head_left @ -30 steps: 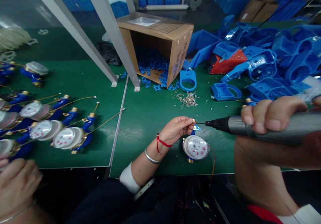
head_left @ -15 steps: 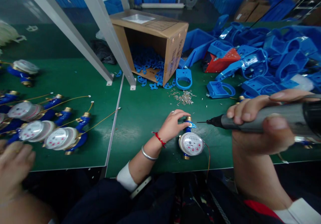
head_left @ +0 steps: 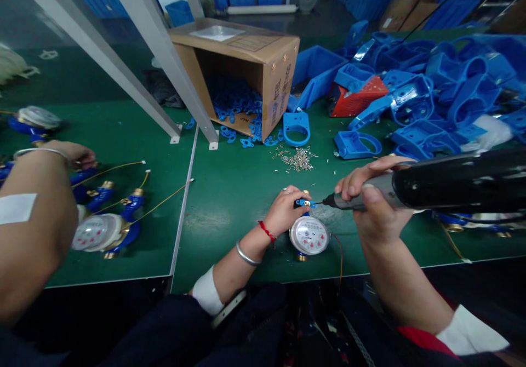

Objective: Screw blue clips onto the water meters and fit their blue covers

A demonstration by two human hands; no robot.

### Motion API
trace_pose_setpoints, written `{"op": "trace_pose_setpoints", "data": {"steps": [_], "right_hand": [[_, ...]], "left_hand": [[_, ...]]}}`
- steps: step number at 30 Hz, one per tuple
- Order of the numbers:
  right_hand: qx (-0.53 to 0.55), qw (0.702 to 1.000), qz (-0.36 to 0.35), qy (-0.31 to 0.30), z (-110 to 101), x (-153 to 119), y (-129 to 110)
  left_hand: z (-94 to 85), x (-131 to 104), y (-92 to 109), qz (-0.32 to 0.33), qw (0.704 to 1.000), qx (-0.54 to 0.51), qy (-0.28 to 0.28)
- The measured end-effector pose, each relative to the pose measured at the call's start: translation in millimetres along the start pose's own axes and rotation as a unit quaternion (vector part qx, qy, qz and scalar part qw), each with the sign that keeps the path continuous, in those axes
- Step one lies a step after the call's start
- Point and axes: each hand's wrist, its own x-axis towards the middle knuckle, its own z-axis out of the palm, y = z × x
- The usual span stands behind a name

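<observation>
On the green bench in front of me lies a water meter point(head_left: 309, 235) with a white round dial, a blue body and brass ends. My left hand point(head_left: 284, 209) pinches a small blue plastic clip point(head_left: 306, 203) against the meter's upper pipe. In my right hand point(head_left: 376, 197) is an electric screwdriver point(head_left: 444, 183), held level with its bit pointing left. The bit's tip is at the right end of the clip; whether it touches a screw is too small to tell. A thin brown wire hangs from the meter's right side.
A pile of small screws point(head_left: 299, 159) lies beyond my hands. Behind it stand a carton point(head_left: 280, 85) of small blue clips and a heap of blue plastic housings point(head_left: 411, 101). At left, a co-worker's arm point(head_left: 36, 224) reaches over more water meters point(head_left: 98, 231).
My right hand has brought the screwdriver left, its bit now at the clip. My left hand still pinches the clip. The co-worker's arm has reached forward over the meters at left.
</observation>
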Motion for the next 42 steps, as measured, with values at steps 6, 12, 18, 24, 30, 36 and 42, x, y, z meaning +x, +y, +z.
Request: {"op": "trace_pose_setpoints", "data": {"steps": [6,12,18,24,30,36,42], "right_hand": [[0.008,1.000,0.018,-0.018,0.1,0.8,3.4],[0.011,0.999,0.031,-0.015,3.2,3.0,4.7],[0.015,0.999,0.038,-0.023,3.0,5.5,8.5],[0.016,0.998,0.038,-0.037,4.9,4.8,10.7],[0.016,0.997,0.054,-0.055,2.9,4.7,13.4],[0.017,0.999,0.032,-0.031,-4.6,27.5,17.3],[-0.070,0.993,-0.037,0.088,-8.9,48.7,65.9]], "left_hand": [[-1.0,0.3,1.1,-0.002,1.000,-0.006,-0.003],[-2.4,0.5,2.3,-0.006,1.000,-0.007,-0.007],[-2.6,0.8,3.7,-0.008,1.000,-0.006,-0.009],[-2.9,0.8,4.2,-0.009,1.000,0.000,-0.012],[-3.4,0.5,3.3,-0.007,1.000,0.001,-0.013],[-2.3,-0.1,-0.1,-0.009,1.000,-0.013,-0.010],[-3.9,0.7,1.0,-0.019,0.999,-0.031,-0.008]]}}
